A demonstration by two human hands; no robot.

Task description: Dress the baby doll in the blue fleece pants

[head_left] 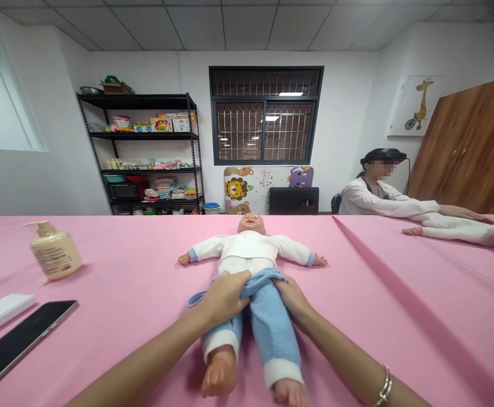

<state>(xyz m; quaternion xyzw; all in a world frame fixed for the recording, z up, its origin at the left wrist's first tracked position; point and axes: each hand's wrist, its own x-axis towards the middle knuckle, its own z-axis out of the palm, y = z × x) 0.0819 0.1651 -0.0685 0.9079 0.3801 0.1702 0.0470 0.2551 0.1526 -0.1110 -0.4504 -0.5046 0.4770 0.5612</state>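
The blue trousers [272, 325] are on both legs of the doll [251, 225], their bunched waistband across its hips and their white cuffs above its bare feet, which point to six o'clock. My left hand [228, 295] is clamped on the waistband at its eight o'clock side, thumb and fingers pinching the cloth; a loop of blue sticks out beyond it. My right hand [293, 298] grips the band at four o'clock, its fingertips hidden in the cloth, and a bracelet [384, 387] circles that wrist. The doll lies on its back on the pink counter [124, 254], head at twelve, arms in a white top [249, 247] spread toward ten and two. Out at nine o'clock stands a pump bottle [56, 254], and around eight a phone [22, 345] lies just beside a white box [3, 314]. Toward two o'clock, a seated person [369, 195] reaches over a second doll [463, 230]. A loaded shelf [145, 135] stands at eleven, a barred window [268, 116] at twelve.
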